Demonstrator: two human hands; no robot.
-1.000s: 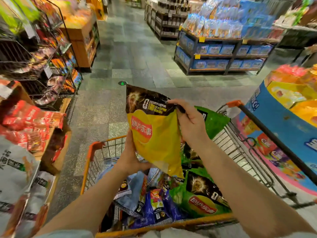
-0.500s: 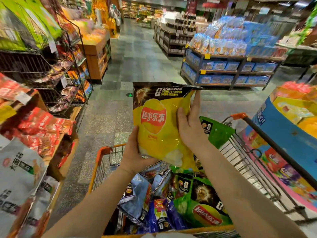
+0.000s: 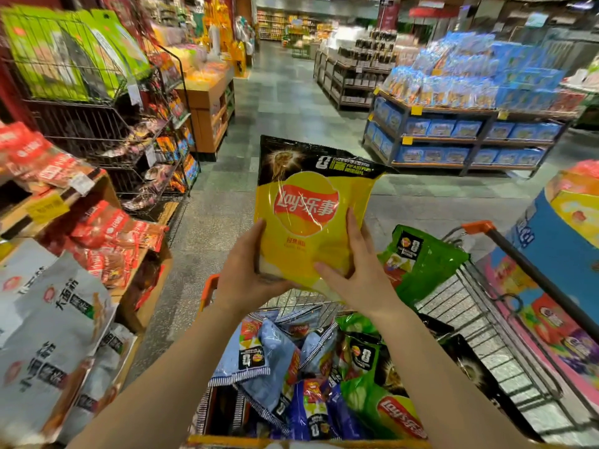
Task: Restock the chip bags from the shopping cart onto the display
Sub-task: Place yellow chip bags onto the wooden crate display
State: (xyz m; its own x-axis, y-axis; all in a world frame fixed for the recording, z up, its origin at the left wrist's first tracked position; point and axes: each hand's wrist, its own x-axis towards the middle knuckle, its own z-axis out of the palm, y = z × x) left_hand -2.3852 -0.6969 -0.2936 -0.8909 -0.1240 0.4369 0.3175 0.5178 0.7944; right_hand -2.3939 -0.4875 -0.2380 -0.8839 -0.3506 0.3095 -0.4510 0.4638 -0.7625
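while both hands' fingers grip a yellow chip bag (image 3: 308, 215), grey floor tiles (image 3: 291, 102) line the aisle.

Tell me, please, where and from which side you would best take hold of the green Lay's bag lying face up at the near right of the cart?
Take the green Lay's bag by its black top band, coming from above. It lies flat and face up on the pile, with that band bare toward the cart's middle. The puffed body would crush under a tight grip, and its near end sits against the cart's rim.
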